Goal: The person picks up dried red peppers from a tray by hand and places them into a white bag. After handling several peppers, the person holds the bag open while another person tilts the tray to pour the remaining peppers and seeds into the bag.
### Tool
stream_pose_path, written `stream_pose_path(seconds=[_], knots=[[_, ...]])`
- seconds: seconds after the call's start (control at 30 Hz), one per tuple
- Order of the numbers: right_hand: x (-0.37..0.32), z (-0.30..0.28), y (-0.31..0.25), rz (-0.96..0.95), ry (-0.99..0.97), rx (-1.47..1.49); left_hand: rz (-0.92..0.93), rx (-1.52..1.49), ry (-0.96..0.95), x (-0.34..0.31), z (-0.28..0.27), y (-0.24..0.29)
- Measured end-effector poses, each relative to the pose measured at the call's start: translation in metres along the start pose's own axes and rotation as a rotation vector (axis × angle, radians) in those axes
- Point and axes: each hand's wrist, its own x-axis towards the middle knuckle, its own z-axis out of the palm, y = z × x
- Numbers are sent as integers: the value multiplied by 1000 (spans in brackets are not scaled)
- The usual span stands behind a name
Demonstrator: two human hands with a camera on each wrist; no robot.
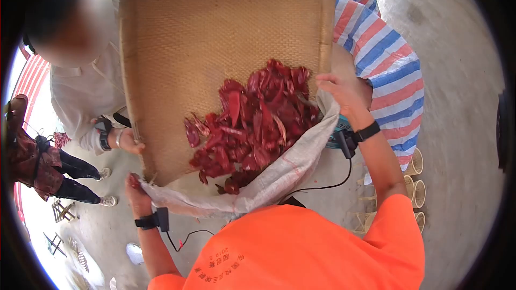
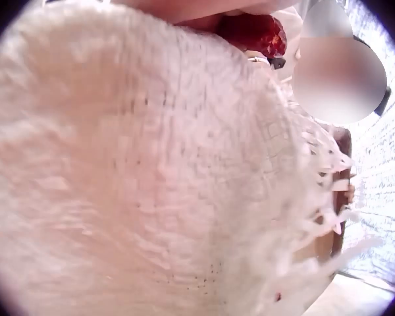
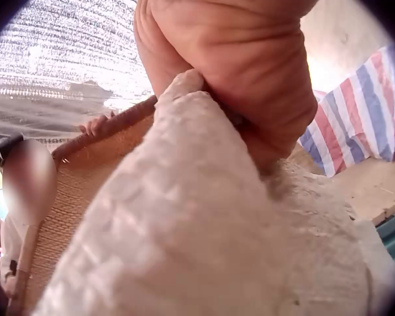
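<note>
A white woven sack (image 1: 293, 169) has its mouth spread wide between my two hands. My left hand (image 1: 138, 196) grips its rim on the left; that cloth (image 2: 164, 171) fills most of the left wrist view. On the right, my right hand (image 1: 344, 94) holds the opposite rim beside the tray's corner, its fingers curled over the cloth (image 3: 184, 197) in the right wrist view. A shallow bamboo tray (image 1: 215, 27) lies over the sack mouth. Dark red dried chilies (image 1: 258, 118) are heaped at the tray's near end, some at the sack's opening.
Another person's hand (image 1: 129, 140) holds the tray's left edge. Striped red, white and blue sheeting (image 1: 395, 80) lies to the right, above several round cane pieces (image 1: 418, 190). Farther left stands a person in dark trousers (image 1: 78, 182). A black cable (image 1: 333, 182) hangs from my right wrist.
</note>
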Motion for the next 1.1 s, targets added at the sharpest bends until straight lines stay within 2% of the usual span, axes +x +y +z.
stream_pose_path(seconds=[0.03,0.1,0.13,0.17,0.27,0.3,0.4,0.43,0.47,0.5,0.53,0.57,0.6,0.67,0.77,0.8,0.87,0.93,0.97,1.07,1.1], knots=[[7,10,2,-85,56,-49,-5,4,34,2,2,-3],[21,20,9,-242,171,-146,47,-7,-55,9,-1,1],[30,20,12,-299,160,-225,68,-9,-93,4,3,6],[41,20,13,-354,144,-306,62,-19,-238,-1,4,20],[63,19,20,-503,156,-464,-39,-20,171,-10,45,20],[69,19,22,-549,172,-499,13,74,-2,2,21,8],[19,25,-29,-454,145,-764,90,-38,77,-8,42,26],[18,19,-22,-366,137,-697,12,-62,-238,-2,27,37],[22,7,-19,-283,130,-632,0,-19,-104,-1,17,27],[27,-1,-18,-205,127,-565,-8,23,25,-3,33,20],[29,-5,-17,-219,99,-433,-11,61,144,-1,41,15],[28,-11,-16,-234,77,-301,3,21,-99,18,3,10],[26,-15,-13,-240,57,-169,-37,-2,-161,10,11,19],[19,-22,-9,-246,99,-131,-129,-47,-285,-15,39,43],[24,-38,4,-219,162,-65,-97,-16,-49,35,-10,-2],[23,-36,3,-200,182,-40,-69,12,34,37,-11,-3],[14,-37,-1,-181,150,43,-88,-32,-22,33,-19,11],[12,-37,-1,-150,151,92,-147,-7,-63,-11,34,42],[17,-43,5,-129,171,102,-147,-38,-253,7,10,36],[18,-46,8,-78,130,166,-455,-191,-762,25,-9,44],[16,-46,10,-57,102,193,-327,-91,-536,9,4,47]])
